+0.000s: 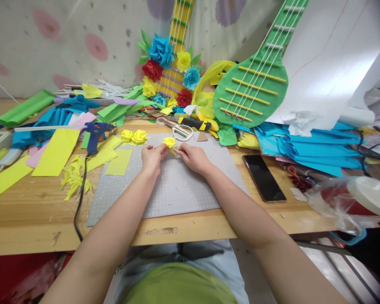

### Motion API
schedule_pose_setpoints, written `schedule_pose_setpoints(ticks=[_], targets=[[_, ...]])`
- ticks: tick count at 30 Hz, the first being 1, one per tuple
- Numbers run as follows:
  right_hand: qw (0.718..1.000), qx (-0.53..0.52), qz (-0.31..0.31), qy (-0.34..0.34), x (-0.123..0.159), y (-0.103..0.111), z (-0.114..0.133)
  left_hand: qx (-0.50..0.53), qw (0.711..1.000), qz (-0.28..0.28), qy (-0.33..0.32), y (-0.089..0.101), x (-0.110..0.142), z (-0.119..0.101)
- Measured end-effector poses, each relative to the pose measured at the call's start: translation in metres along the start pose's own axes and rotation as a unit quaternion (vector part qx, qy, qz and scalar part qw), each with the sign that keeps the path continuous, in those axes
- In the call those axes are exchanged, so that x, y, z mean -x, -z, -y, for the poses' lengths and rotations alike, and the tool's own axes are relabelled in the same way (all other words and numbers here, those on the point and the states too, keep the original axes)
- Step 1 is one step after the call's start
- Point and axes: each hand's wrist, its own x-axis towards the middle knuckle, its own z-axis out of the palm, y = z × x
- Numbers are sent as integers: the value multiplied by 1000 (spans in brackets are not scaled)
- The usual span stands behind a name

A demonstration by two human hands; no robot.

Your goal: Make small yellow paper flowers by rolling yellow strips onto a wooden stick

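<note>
Head view: looking down over a wooden table (38, 219) at two bare forearms meeting above a grey cutting mat (177, 190). Pinching a small yellow paper flower (169, 142) between both hands, just above the mat's far part. Left hand (152, 158) gripping the flower's near-left side with thumb and fingertips curled in; right hand (193, 157) closing fingertips on what is possibly a thin pale stem at the flower's right, too small to tell for sure. Neither hand lying slack; both clenching lightly around the one flower.

Lying just beyond the left hand, at the mat's far left corner: two finished yellow flowers (133, 136), touching each other. Resting beside them to the left: blue glue gun (95, 134), nozzle pointing left, black cord (80, 198) trailing toward the table's near edge. Sitting just past the held flower: scissors (177, 128) with pale handles, and next to them a black-and-yellow tool (194, 123). Spreading over the left of the table: yellow paper strips (55, 152) and shredded yellow scraps (72, 177). Lying face up right of the mat, well apart from the right hand: dark phone (263, 177). Leaning against the back wall: green paper guitar (253, 90), and a second guitar neck dressed with a cluster of paper flowers (167, 67) in blue, red and yellow. Piling up at the far right: blue paper sheets (310, 143).
</note>
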Motion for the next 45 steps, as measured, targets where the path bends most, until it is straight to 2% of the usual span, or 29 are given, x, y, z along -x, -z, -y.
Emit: schedule_pose_setpoints(ticks=[8, 15, 28, 39, 45], targets=[[999, 6, -12, -34, 1, -2, 0, 26, 998, 41, 32, 0, 6, 0], [999, 1, -14, -29, 0, -3, 2, 27, 998, 35, 48, 0, 5, 3], [1000, -7, 4, -29, 1, 0, 8, -13, 999, 2, 37, -7, 6, -1], [999, -14, -2, -43, -1, 0, 6, 26, 999, 34, 24, -4, 10, -3], [999, -21, -2, -32, 0, 2, 1, 12, 999, 41, 8, 0, 5, -1]])
